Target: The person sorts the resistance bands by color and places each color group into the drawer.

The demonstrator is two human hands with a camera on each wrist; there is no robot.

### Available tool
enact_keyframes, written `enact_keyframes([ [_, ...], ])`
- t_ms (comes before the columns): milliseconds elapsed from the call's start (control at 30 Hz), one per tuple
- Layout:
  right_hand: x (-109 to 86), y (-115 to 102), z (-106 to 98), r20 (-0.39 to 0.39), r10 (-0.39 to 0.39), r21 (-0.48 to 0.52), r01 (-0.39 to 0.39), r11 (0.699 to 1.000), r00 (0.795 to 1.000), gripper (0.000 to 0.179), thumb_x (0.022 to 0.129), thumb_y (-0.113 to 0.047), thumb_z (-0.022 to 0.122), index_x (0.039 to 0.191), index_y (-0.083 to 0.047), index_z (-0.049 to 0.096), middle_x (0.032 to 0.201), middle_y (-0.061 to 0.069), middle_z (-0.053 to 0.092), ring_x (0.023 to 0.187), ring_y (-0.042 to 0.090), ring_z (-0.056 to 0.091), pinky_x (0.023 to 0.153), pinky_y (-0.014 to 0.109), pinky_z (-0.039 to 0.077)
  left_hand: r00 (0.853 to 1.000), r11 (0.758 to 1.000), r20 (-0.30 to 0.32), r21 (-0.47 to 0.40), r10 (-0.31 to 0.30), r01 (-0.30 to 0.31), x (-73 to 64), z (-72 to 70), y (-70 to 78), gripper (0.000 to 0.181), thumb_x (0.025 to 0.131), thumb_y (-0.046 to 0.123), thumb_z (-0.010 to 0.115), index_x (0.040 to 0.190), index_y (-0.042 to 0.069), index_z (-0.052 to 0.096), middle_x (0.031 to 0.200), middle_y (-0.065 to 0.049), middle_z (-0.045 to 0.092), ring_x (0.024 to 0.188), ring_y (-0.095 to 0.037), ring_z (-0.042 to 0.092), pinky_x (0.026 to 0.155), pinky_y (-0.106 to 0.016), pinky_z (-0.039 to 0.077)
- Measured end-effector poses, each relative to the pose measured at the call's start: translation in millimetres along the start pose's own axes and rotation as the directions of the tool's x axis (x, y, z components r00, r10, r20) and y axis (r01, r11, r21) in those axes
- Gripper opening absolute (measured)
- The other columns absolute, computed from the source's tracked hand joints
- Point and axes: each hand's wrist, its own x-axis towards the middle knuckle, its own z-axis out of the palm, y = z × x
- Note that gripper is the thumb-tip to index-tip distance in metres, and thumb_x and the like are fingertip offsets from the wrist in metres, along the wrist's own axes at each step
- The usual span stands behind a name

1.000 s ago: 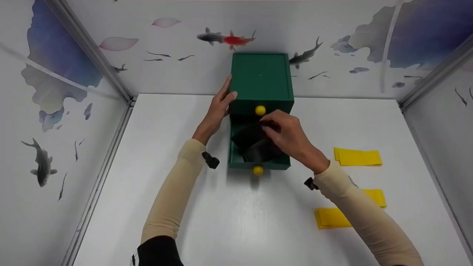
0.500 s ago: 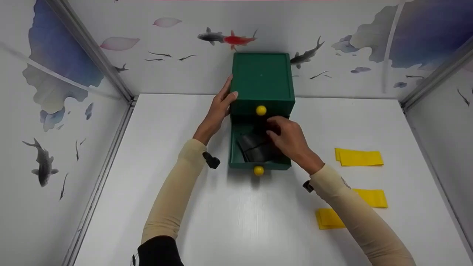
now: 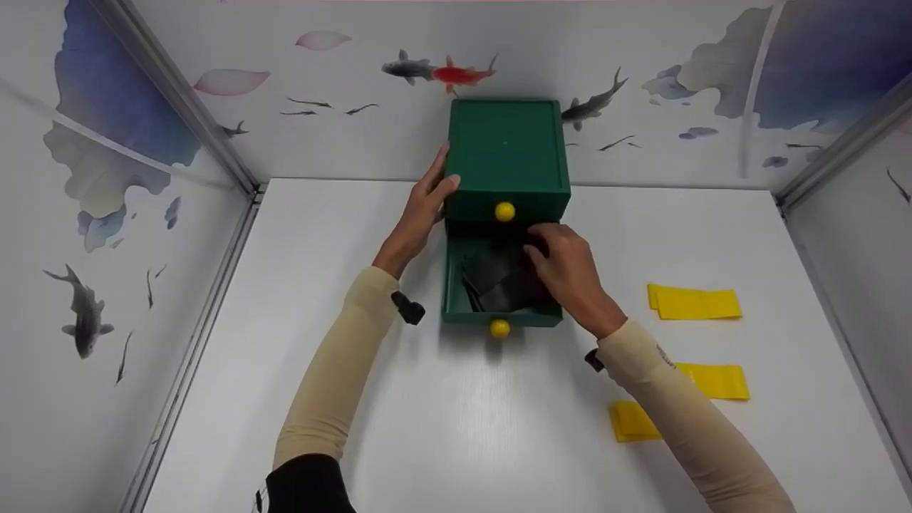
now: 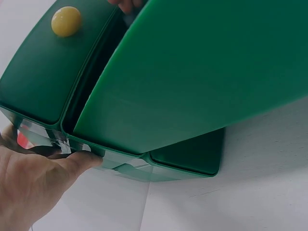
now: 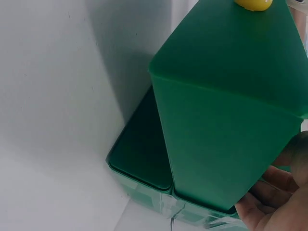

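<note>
Fish-printed white wall (image 3: 342,146), white tabletop (image 3: 456,434). Your left hand (image 3: 419,206), fingers extended, braces the boxy green plastic cabinet (image 3: 507,146); ease off and it could slide. Flat black pieces (image 3: 497,281), material unclear, inside its pulled-out green drawer (image 3: 463,317) might snag if left jutting. They lie just left of your right hand (image 3: 568,267), fingers bent; can't tell if pinching.

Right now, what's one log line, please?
left hand: touching green cabinet; right hand: at open drawer; black pieces: inside; yellow strips: on table
</note>
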Motion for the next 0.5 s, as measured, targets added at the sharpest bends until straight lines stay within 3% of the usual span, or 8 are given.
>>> enact_keyframes([
  [333,-19.9,18,-17,-0.182,-0.053,0.122,0.076,0.99,0.982,0.016,0.102,0.002,0.076,0.118,0.005,0.077,0.114,0.017,0.077,0.103,0.031,0.073,0.093,0.048,0.064,1.0,1.0,0.0,-0.003,0.016,-0.016,-0.2,0.2,-1.5,0.072,0.113,0.051,0.057,0.175,0.049,0.021,0.182,0.015,0.016,0.163,-0.015,0.028,0.128,-0.063,0.032],
  [500,-39.6,34,-24,-0.206,-0.003,0.126,0.029,0.992,0.979,0.016,0.1,0.003,0.079,0.116,0.004,0.078,0.11,0.016,0.078,0.1,0.031,0.075,0.091,0.046,0.064,1.0,0.999,0.005,-0.022,0.025,-0.024,0.0,0.7,-1.2,0.072,0.113,0.049,0.056,0.175,0.047,0.019,0.183,0.013,0.015,0.163,-0.016,0.03,0.127,-0.059,0.035],
])
